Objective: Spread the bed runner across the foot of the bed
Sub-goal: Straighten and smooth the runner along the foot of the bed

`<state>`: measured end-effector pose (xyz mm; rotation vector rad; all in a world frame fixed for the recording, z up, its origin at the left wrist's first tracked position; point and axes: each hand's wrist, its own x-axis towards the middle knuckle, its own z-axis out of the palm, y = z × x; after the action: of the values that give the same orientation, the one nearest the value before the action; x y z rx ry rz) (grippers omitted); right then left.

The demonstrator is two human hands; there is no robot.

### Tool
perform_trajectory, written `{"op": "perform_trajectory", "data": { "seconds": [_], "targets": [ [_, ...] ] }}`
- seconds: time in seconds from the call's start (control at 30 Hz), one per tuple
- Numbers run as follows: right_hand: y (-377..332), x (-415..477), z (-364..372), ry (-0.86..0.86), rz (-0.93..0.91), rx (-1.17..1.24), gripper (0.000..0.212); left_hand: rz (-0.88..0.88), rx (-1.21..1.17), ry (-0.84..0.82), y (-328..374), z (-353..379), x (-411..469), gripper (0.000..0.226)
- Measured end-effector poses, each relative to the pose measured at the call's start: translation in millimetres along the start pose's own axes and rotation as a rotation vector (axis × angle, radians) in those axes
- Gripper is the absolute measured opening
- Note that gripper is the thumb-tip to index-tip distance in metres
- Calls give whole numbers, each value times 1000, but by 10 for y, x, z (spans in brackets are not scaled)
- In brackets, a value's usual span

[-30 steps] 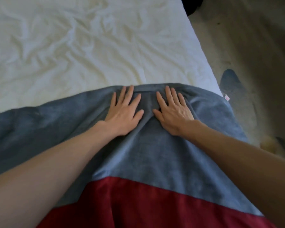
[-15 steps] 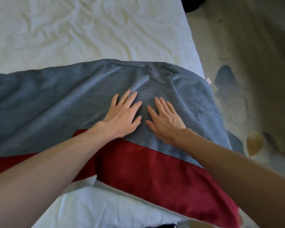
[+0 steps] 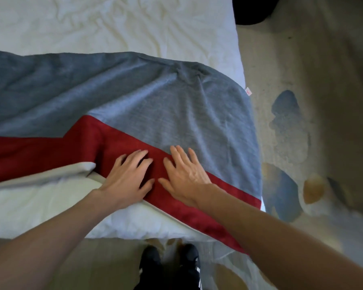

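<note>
Bed runner [image 3: 155, 114] lies across the middle of the frame on the bed [image 3: 50, 210], reaching from the left edge to the bed's right side, where its rounded end drapes over the mattress edge. Its upper band is grey and its lower band dark red. A pale lining [image 3: 50, 174] shows along the lower hem at centre left, where the cloth is turned up and a fold kinks the red band. The grey part is puckered into creases near the runner's upper right corner, and a small pinkish tag [image 3: 248, 91] sticks out from its right edge. Toward the lower right the red band slants down and hangs past the foot of the bed.

My left hand [image 3: 126, 178] lies flat on the red band just below centre, its heel over the hem and the bare white bed beneath. My right hand [image 3: 184, 176] lies flat just beside it, to the right, palm on the red and fingers [image 3: 177, 152] reaching onto the grey. Both hands are released, fingers straight and spread, pressing on the cloth and grasping nothing; the thumbs are close but apart.

The bed's white top is crumpled in the upper left of the frame. Pale carpet [image 3: 333, 70] with blue and tan patches runs down the right side, with a dark object [image 3: 254, 9] at the top, too cut off to identify. My black shoes [image 3: 170, 266] stand at the bottom centre.
</note>
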<state>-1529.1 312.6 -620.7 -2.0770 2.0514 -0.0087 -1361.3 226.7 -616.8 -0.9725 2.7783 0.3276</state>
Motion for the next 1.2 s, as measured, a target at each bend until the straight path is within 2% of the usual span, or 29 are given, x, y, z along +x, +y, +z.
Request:
{"op": "perform_trajectory", "data": {
  "seconds": [0.23, 0.3, 0.4, 0.47, 0.53, 0.67, 0.77, 0.9, 1.13, 1.2],
  "targets": [
    [-238, -296, 25, 37, -71, 28, 50, 83, -48, 75, 11, 73, -103, 37],
    [-302, -335, 30, 62, -53, 32, 48, 96, -67, 82, 39, 74, -129, 38],
    [-400, -380, -15, 33, -53, 9, 48, 102, -109, 83, 32, 84, -225, 50],
    [-444, -425, -48, -32, -80, -29, 34, 114, -147, 36, 11, 95, -301, 53],
    [-478, -464, -58, -85, -81, -77, 19, 121, -167, -33, -14, 101, -389, 43],
    [-559, -465, -99, -134, -31, -136, 18, 103, -131, -28, 43, 139, -489, 14],
    [-587, -477, -127, -144, -12, -168, 14, 43, -134, 46, 175, 134, -513, 16],
    [-499, -651, -154, -133, -10, -194, 14, -12, -116, 56, 440, 164, -573, 19],
    [-111, -1090, -225, -180, 5, -240, 9, 53, -60, 89, 1123, 245, -573, 15],
    [25, -1211, -224, -201, 29, -254, 9, 57, -72, 69, 1327, 293, -547, 23]
  ]
}}
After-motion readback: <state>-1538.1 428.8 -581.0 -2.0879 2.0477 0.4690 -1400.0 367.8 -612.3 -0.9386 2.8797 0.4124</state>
